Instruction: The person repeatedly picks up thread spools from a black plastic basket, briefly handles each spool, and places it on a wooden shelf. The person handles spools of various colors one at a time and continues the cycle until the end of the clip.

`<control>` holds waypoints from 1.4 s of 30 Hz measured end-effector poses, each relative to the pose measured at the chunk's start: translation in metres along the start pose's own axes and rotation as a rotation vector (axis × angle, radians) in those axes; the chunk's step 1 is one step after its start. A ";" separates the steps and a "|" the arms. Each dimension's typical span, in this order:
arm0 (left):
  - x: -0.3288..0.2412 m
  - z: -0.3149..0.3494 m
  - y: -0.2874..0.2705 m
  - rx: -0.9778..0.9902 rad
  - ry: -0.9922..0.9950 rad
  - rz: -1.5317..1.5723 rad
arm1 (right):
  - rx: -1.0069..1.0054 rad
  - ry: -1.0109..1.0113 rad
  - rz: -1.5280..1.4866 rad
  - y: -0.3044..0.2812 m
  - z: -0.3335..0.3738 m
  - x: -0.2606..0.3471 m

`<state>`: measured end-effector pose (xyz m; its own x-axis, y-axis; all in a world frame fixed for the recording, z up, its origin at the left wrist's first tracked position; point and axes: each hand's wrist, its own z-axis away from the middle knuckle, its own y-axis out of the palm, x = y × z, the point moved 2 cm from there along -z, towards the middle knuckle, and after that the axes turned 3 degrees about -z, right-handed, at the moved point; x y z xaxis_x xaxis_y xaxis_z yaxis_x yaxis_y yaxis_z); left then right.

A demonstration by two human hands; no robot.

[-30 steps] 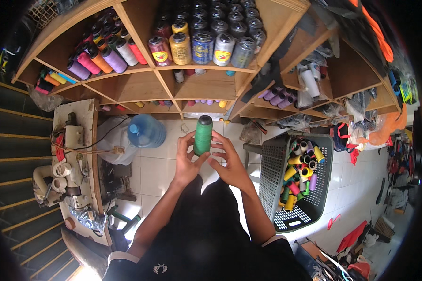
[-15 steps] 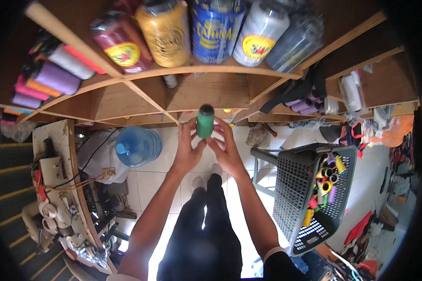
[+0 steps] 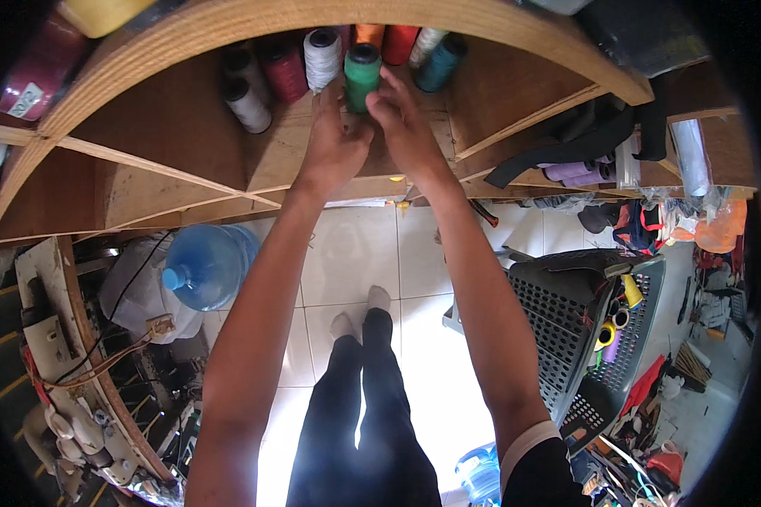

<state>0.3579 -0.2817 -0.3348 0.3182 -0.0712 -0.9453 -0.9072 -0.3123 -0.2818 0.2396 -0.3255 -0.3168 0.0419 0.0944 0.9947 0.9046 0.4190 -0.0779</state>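
Note:
A green thread spool (image 3: 362,83) with a dark top stands upright in a wooden shelf compartment, in front of other spools. My right hand (image 3: 404,127) has its thumb and fingers against the spool's right side. Below and left of the spool is my left hand (image 3: 336,145), its fingers stretched and apart, close to a white thread spool (image 3: 322,61). A dark red spool (image 3: 284,73) and a grey-white spool (image 3: 248,106) stand to the left. To the right are a red spool (image 3: 400,44) and a teal spool (image 3: 440,64).
A curved shelf board (image 3: 448,19) runs above my hands. On the tiled floor stand a blue water jug (image 3: 211,266) at left and a dark green plastic basket (image 3: 545,317) holding spools at right. A sewing machine (image 3: 63,346) is at far left.
Both hands have moved forward and up into the shelf compartment with the green spool, which now stands among other spools. My left hand's fingers have come away from it. The view has shifted closer.

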 end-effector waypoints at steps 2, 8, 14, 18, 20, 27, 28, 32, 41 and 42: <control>0.005 -0.010 0.001 0.001 0.107 -0.003 | -0.012 0.022 -0.094 0.001 -0.013 -0.007; 0.017 -0.025 0.017 -0.030 0.077 -0.001 | -0.084 -0.101 -0.029 -0.004 -0.038 -0.024; 0.010 -0.025 0.027 -0.118 0.058 -0.114 | -0.102 -0.083 -0.159 -0.005 -0.052 -0.034; 0.012 -0.030 0.024 -0.102 0.088 -0.147 | -0.118 -0.062 -0.123 -0.008 -0.055 -0.035; 0.017 -0.029 0.017 -0.095 0.104 -0.185 | -0.118 -0.048 -0.123 -0.004 -0.048 -0.031; 0.003 -0.006 0.010 0.063 0.193 -0.689 | 0.077 -0.440 0.792 -0.020 -0.019 -0.029; 0.004 -0.005 0.010 0.069 0.238 -0.737 | 0.084 -0.472 0.880 -0.018 -0.018 -0.029; 0.006 -0.004 0.013 0.067 0.356 -0.882 | 0.087 -0.549 1.114 -0.014 -0.017 -0.030; 0.011 -0.013 0.018 0.126 0.302 -0.849 | 0.040 -0.572 1.184 -0.013 -0.023 -0.035; 0.012 -0.013 0.017 0.131 0.300 -0.843 | 0.038 -0.577 1.178 -0.011 -0.023 -0.034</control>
<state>0.3498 -0.2998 -0.3486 0.9334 -0.1174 -0.3391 -0.3585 -0.2635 -0.8956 0.2379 -0.3543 -0.3480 0.5986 0.7853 0.1578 0.4376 -0.1556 -0.8856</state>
